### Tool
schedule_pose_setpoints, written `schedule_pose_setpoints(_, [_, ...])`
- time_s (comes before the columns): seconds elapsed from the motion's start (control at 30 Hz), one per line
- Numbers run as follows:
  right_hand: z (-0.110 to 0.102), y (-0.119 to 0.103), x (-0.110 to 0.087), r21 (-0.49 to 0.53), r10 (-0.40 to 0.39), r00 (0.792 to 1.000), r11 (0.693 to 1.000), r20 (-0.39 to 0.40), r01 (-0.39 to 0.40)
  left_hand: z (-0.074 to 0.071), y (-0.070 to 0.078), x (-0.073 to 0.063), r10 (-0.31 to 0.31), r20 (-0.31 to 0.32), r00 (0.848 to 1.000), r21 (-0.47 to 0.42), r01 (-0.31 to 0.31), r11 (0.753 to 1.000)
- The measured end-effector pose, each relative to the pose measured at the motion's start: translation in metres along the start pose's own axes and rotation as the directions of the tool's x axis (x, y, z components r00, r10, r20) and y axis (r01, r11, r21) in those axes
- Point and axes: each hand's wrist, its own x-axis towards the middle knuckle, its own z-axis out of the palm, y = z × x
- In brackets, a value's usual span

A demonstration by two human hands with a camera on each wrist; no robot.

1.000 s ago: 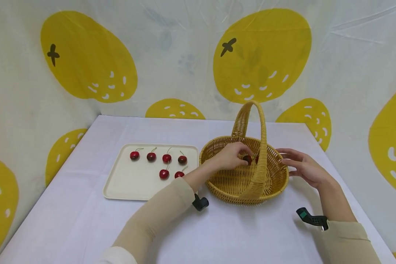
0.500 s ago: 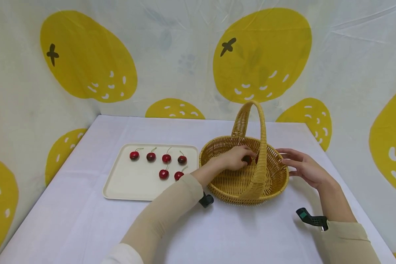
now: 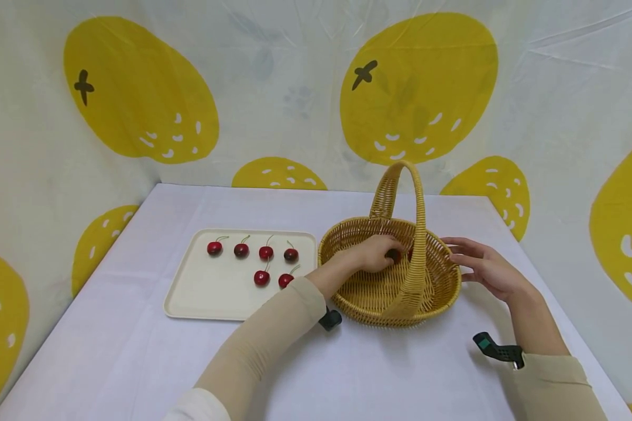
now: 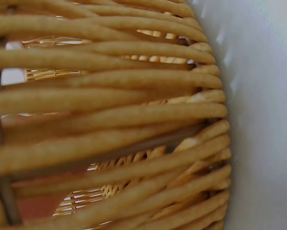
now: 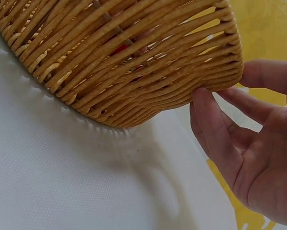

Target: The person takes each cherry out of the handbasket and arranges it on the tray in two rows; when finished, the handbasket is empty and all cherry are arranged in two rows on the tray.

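In the head view my left hand [image 3: 375, 252] reaches into a wicker basket [image 3: 354, 292]. Its thumb and fingers pinch a dark red cherry [image 3: 394, 255] low inside, partly hidden by the hand. Close by, a second red cherry [image 3: 411, 254] shows behind the handle. Relaxed fingers of my right hand [image 3: 487, 268] touch the basket's right rim from outside; the right wrist view shows this hand [image 5: 263, 139] against the weave. To the basket's left, several stemmed cherries [image 3: 261, 278] lie on a cream tray [image 3: 205, 298]. Wicker blocks the left wrist view, hiding the left fingers there.
The basket's tall arched handle [image 3: 418, 222] rises just right of my left hand. My left sleeve [image 3: 274, 327] passes over the tray's front right corner. A white cloth [image 3: 390, 374] covers the table, and a fruit-printed curtain [image 3: 295, 88] hangs behind.
My left hand has moved slightly right and lower inside the basket with the cherry, then stayed nearly still. The right hand, the basket and the tray have not moved.
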Motion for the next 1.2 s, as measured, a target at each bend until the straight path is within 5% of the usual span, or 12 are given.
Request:
schedule_pose_setpoints(0.2, [0.0,0.001,0.001,-0.001,-0.003,1.0,1.0,0.0,0.003,0.002,-0.004,0.001,-0.02,-0.019,1.0,0.018,0.021,1.0])
schedule_pose_setpoints(0.6, [0.002,0.002,0.001,-0.011,0.022,1.0,1.0,-0.001,-0.022,-0.001,-0.004,-0.009,-0.023,-0.008,1.0,-0.113,0.022,0.993])
schedule_pose_setpoints(1.2, [0.0,0.001,0.001,-0.01,0.003,1.0,1.0,0.003,-0.003,-0.018,-0.015,-0.035,-0.019,-0.119,0.993,-0.161,0.0,0.987])
